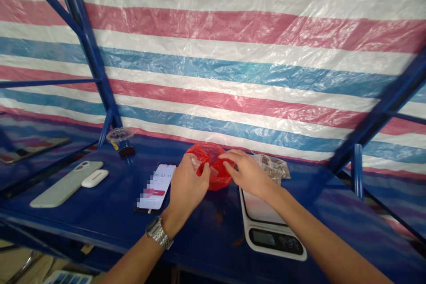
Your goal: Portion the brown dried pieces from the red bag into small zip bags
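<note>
A red plastic bag (219, 182) stands with its mouth up on the blue table, between my two hands. At the left of the mouth, my left hand (191, 182) is closed on the bag's edge, thumb and fingers pinched. A small clear piece of plastic shows by these fingers, too unclear to name. My right hand (248, 171) reaches in from the right, its fingers curled at the opposite rim of the bag; the fingertips are partly hidden. Under the right forearm lies a white kitchen scale (262, 213). Behind that hand sits a clear bag of brownish bits (274, 166).
Left of my left hand lies a lit phone (161, 186) showing a timer. Farther left are a pale green phone (63, 186), a white earbud case (95, 178) and a clear plastic cup (124, 142) with dark contents. Blue metal bars (96, 62) and striped sheeting stand behind the table.
</note>
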Tool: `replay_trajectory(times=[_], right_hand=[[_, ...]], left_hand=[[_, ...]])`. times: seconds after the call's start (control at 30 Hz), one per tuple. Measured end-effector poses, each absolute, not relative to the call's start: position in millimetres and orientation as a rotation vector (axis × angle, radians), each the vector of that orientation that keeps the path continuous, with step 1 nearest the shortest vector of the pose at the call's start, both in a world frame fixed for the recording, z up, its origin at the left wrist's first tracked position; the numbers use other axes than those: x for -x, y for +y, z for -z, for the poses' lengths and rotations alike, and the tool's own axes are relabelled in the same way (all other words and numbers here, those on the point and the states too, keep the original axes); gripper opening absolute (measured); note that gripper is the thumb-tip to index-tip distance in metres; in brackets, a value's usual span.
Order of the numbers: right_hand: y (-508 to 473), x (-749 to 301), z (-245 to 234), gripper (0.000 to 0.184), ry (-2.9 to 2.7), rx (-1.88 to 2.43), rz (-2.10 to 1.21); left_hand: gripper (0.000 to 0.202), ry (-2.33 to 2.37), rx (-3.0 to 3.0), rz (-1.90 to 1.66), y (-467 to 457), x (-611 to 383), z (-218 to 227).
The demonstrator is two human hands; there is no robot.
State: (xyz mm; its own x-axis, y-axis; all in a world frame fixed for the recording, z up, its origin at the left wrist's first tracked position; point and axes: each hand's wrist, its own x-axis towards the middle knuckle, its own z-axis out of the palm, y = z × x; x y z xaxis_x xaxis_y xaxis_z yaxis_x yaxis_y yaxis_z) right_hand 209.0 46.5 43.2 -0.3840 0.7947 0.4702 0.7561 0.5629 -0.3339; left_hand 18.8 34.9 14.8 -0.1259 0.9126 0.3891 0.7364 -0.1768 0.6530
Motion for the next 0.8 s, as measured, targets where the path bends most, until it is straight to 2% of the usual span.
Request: replay_trajectory(times=[0.07, 0.2, 0.33, 0.4, 0.47, 0.6, 0.8], right_hand=[[72.6, -199.4, -37.3, 0.033, -2.416, 1.204, -0.065], [98.3, -185.0, -29.8, 0.021, -2.709, 1.255, -0.078], [95.7, -191.3, -27.8, 0.017, -2.786, 1.314, -0.058], [91.6, -202.1, -28.9, 0.020, -2.762, 1.334, -0.056], [87.5, -214.4, -32.2, 0.027, -2.717, 1.355, -0.018], [77.2, -231.6, -45.5, 0.033, -2.692, 1.307, -0.008], [56.4, -235.4, -67.6, 0.017, -2.805, 1.384, -0.248]], left_hand=[[0.029, 2.054, -1.937, -1.077, 42.7, -15.3, -13.9], [0.036, 2.209, -2.022, -0.869, 52.2, -16.3, -5.4], [0.024, 2.099, -2.026, -0.671, 57.2, -18.7, 1.3], [0.024, 2.002, -1.990, -0.630, 58.0, -19.2, 1.4], [0.025, 1.927, -1.971, -0.695, 58.5, -19.5, 0.7], [0.027, 1.757, -1.937, -1.065, 62.1, -20.1, 2.7], [0.033, 1.557, -1.667, -1.515, 66.5, -17.0, 11.6]])
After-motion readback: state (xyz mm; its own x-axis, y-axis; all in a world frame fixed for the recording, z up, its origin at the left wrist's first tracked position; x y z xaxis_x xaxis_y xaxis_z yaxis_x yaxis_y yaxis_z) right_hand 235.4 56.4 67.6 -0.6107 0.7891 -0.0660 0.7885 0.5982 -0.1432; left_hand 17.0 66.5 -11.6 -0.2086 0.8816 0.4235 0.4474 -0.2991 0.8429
